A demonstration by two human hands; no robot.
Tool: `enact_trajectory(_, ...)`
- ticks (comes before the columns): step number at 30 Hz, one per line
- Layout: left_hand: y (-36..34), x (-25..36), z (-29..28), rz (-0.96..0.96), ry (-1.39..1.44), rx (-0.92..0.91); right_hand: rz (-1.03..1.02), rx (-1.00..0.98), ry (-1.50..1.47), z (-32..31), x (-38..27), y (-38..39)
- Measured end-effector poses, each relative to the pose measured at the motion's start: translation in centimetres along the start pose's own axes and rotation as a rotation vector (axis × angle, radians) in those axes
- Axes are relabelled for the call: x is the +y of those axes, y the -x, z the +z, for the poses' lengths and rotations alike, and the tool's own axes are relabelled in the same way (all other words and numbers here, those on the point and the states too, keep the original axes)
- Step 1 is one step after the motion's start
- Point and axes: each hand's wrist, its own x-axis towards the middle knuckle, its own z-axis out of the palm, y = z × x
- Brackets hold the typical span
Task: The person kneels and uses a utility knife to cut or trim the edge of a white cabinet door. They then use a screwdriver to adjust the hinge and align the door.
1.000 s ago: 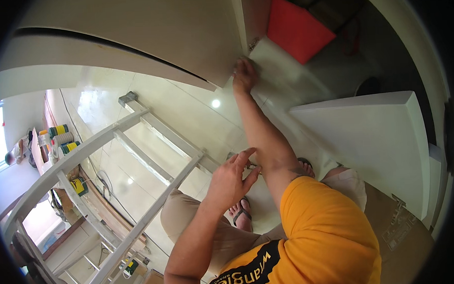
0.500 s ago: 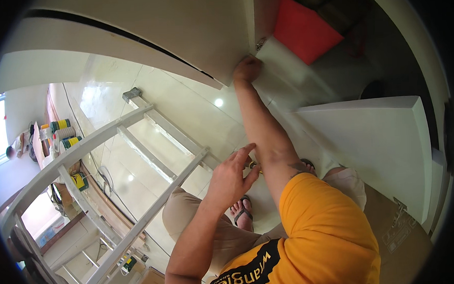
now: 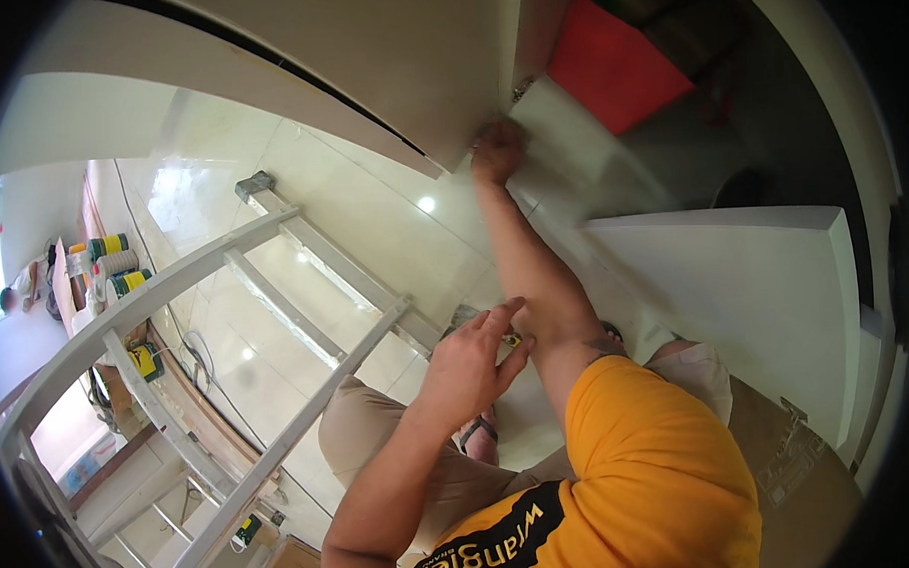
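Note:
My right arm reaches forward, and my right hand is at the bottom corner of a pale cabinet panel. That hand is smeared by motion, so its grip and anything in it cannot be made out. My left hand hovers beside my right forearm, index finger and thumb apart, the other fingers curled. Under it shows part of a putty knife, with a flat grey blade and a bit of yellow and black handle; the rest is hidden by the hand. A metal hinge sits on the cabinet edge near my right hand.
A light-coloured ladder stands on the glossy tiled floor to my left. A red bag or board lies inside the dark cabinet. To the right an open white door juts out. Paint tubs and a cable are at far left.
My right hand has moved slightly down and to the right, blurring. My left hand has shifted a little, and the grey blade now shows beyond it. The view has tilted slightly.

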Motion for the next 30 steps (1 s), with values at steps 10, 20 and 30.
enact_trajectory(10,0.1,0.3,-0.3,-0.012,0.007,0.021,0.078,0.110,0.345,0.8,-1.6,-1.4)
enact_trajectory(20,-0.2,-0.2,0.0,-0.005,-0.010,-0.007,0.339,-0.052,0.099,1.3,1.8,-1.2)
enact_trajectory(30,0.0,0.1,-0.1,-0.021,-0.013,-0.005,0.017,0.102,0.128,2.1,2.5,-0.4)
